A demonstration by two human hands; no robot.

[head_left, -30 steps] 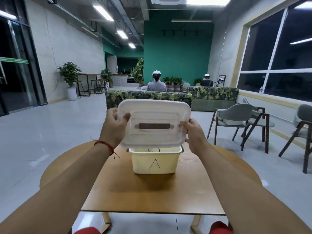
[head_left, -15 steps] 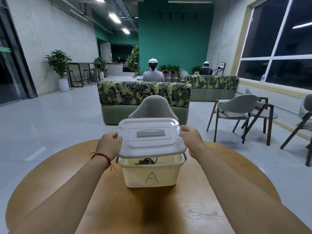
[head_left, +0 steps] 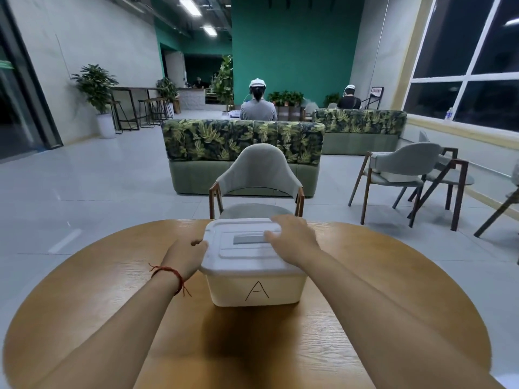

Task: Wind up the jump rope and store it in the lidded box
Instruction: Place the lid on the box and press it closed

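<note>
Both our forearms reach forward from bottom corners of view, converging toward centre. Our left hand (head_left: 187, 255) sits lower, fingers curled, thumb forward, pressed against left edge of lid (head_left: 241, 255); red string bracelet (head_left: 171, 273) circles our left wrist. Our right hand (head_left: 293, 238) lies palm down, flat on top of lid's right side, fingers spread and stretched forward, thumb pointing inward toward lid's handle recess.

A teal wall (head_left: 289, 46), grey tiled floor (head_left: 92, 189), leaf-print sofa (head_left: 241, 141), grey chairs (head_left: 404, 167) and dark windows (head_left: 471, 57) under ceiling strip lights (head_left: 190, 6).
</note>
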